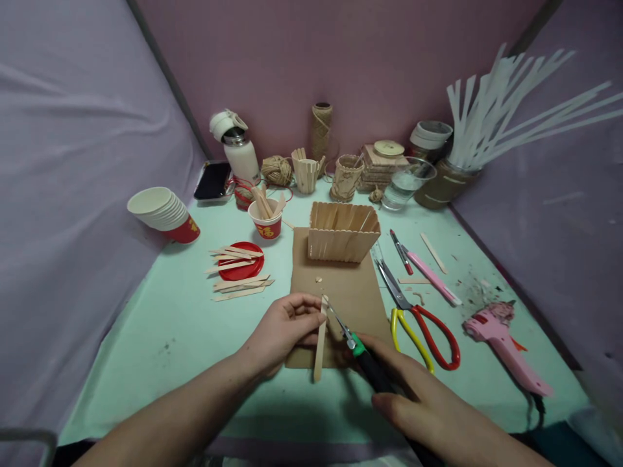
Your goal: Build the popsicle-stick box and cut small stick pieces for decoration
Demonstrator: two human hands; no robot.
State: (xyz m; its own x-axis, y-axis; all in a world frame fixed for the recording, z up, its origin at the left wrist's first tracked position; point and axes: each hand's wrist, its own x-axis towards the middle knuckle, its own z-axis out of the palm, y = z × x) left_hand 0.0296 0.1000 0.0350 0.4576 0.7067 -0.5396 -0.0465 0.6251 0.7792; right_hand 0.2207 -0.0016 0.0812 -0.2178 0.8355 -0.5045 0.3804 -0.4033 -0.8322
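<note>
A wooden craft-stick box [343, 233] is seen on brown cardboard [341, 279], beyond both hands. Red-and-yellow-handled scissors [400, 299] are laid to the right of the hands. Black-and-green-handled snips [363, 357] are gripped in the right hand [409, 389], their tips held at the upper end of a wooden stick [320, 340], which is pinched upright between thumb and fingers of the left hand [289, 324].

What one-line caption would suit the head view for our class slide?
The left hand holds a wooden stick over brown cardboard; the right hand holds a black-handled tool near its tip.
</note>
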